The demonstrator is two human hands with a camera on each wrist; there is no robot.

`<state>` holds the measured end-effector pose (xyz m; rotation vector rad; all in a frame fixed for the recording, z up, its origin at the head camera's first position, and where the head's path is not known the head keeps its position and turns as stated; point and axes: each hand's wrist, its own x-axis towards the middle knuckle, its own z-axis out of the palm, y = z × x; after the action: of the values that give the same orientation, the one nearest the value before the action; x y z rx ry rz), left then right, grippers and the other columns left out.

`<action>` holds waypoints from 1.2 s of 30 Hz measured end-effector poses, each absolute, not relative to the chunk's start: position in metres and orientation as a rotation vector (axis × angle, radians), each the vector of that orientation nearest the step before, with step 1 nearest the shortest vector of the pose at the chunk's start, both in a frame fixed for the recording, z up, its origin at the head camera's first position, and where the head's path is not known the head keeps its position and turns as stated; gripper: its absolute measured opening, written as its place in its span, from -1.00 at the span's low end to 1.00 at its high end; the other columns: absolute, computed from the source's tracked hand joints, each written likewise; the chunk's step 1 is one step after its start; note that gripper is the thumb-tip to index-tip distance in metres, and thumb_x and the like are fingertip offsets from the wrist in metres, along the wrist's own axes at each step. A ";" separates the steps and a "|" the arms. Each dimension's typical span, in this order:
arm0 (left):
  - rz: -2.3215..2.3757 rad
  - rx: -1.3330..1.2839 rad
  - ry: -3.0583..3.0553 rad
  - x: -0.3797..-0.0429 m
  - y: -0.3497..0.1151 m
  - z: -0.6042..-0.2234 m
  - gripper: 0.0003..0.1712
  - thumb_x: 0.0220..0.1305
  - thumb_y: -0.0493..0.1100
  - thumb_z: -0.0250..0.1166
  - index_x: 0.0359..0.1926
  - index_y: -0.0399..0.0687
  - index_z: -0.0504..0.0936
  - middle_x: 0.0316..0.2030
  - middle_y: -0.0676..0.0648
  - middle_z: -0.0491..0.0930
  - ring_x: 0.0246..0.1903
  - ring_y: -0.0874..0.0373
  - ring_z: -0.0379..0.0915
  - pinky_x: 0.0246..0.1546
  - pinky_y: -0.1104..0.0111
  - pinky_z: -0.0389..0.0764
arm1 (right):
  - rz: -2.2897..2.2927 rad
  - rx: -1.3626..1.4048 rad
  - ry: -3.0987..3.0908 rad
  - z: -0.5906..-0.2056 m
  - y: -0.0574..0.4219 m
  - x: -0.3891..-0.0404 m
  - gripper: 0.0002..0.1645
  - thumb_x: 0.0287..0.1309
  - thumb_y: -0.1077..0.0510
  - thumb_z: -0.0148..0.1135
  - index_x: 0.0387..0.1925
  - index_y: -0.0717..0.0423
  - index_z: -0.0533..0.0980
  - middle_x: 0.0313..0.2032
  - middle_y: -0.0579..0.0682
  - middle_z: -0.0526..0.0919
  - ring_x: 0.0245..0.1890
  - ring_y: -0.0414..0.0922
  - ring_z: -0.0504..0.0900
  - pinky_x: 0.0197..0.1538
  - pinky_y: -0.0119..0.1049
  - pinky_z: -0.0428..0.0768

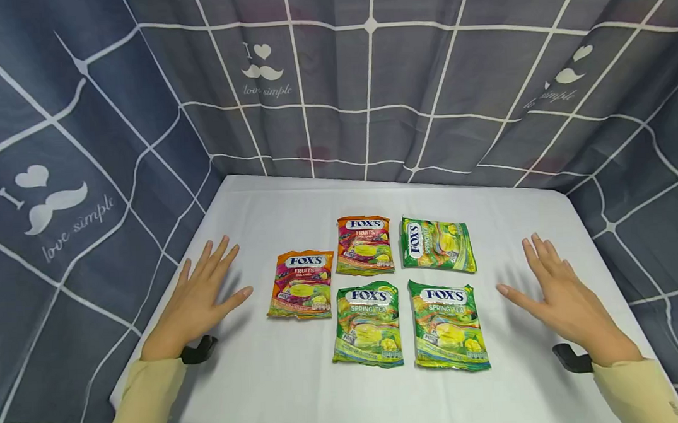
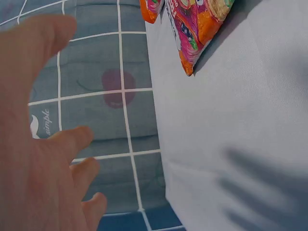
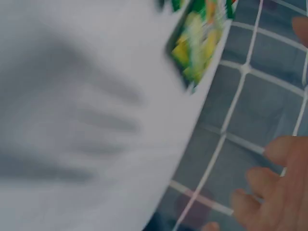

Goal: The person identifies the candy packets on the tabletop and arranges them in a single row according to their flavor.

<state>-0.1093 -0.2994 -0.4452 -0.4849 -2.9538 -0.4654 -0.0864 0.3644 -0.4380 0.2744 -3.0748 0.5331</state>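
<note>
My left hand point(image 1: 197, 299) hovers over the table's left side, fingers spread, holding nothing. Nearest to it lies an orange-and-red candy bag marked FOX'S Fruits point(image 1: 301, 285). A second Fruits candy bag point(image 1: 365, 245) lies farther back in the middle. Two green FOX'S Spring Tea candy bags, one point(image 1: 368, 324) at front centre and one point(image 1: 449, 325) to its right, lie upright to my view. Another Spring Tea candy bag point(image 1: 438, 245) lies turned sideways at the back right. My right hand point(image 1: 564, 296), fingers spread and holding nothing, is above the table right of the bags.
A white-covered table point(image 1: 256, 392) bears the bags. Dark grey curtains point(image 1: 333, 73) with white grid lines stand behind it and on both sides. Each wrist wears a black strap mount point(image 1: 199, 350). Hand shadows fall on the white cover.
</note>
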 end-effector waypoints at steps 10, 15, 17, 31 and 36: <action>-0.685 -0.502 -3.069 -0.107 -0.283 -0.439 0.05 0.51 0.43 0.28 0.77 0.13 0.12 0.74 -0.13 0.01 0.68 -0.28 -0.07 0.49 -0.44 0.07 | 0.636 0.421 -3.092 -0.412 0.282 -0.095 0.35 0.32 -0.51 0.39 0.72 0.25 0.10 0.56 0.51 0.25 0.47 0.55 0.34 0.26 0.57 0.44; -0.933 -0.484 -3.100 -0.114 -0.269 -0.439 -0.01 0.55 0.35 0.31 0.76 0.11 0.15 0.69 -0.19 0.15 0.65 -0.28 0.05 0.49 -0.38 0.18 | 0.915 0.536 -2.992 -0.418 0.239 -0.108 0.18 0.30 -0.45 0.48 0.60 0.27 0.37 0.41 0.29 0.58 0.38 0.35 0.56 0.29 0.39 0.55; -0.993 -0.491 -3.093 -0.117 -0.264 -0.438 -0.04 0.58 0.29 0.31 0.73 -0.01 0.19 0.65 -0.25 0.22 0.60 -0.31 0.16 0.46 -0.36 0.25 | 1.024 0.547 -2.967 -0.422 0.223 -0.114 0.11 0.27 -0.41 0.52 0.53 0.27 0.45 0.33 0.24 0.66 0.32 0.29 0.63 0.25 0.33 0.61; -1.414 -0.173 -3.087 -0.132 -0.245 -0.440 -0.25 0.60 0.05 0.37 0.50 -0.39 0.42 0.27 -0.40 0.59 0.11 -0.23 0.65 0.04 -0.04 0.72 | 1.630 0.499 -2.910 -0.438 0.140 -0.139 -0.17 0.31 -0.09 0.61 0.37 0.39 0.56 0.07 0.22 0.80 -0.03 0.07 0.81 -0.02 -0.04 0.78; -1.515 -0.041 -3.084 -0.135 -0.239 -0.444 -0.32 0.62 -0.07 0.34 0.48 -0.45 0.39 0.20 -0.43 0.58 -0.15 -0.16 0.75 -0.09 0.02 0.79 | 1.770 0.437 -2.924 -0.444 0.114 -0.142 -0.29 0.35 0.06 0.59 0.32 0.45 0.57 -0.06 0.17 0.82 -0.22 0.08 0.84 -0.15 -0.05 0.80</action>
<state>-0.1354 -0.2394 -0.4441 -0.0415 -3.0837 -1.5150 -0.1417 0.1141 -0.4442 0.4374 -2.9236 1.7696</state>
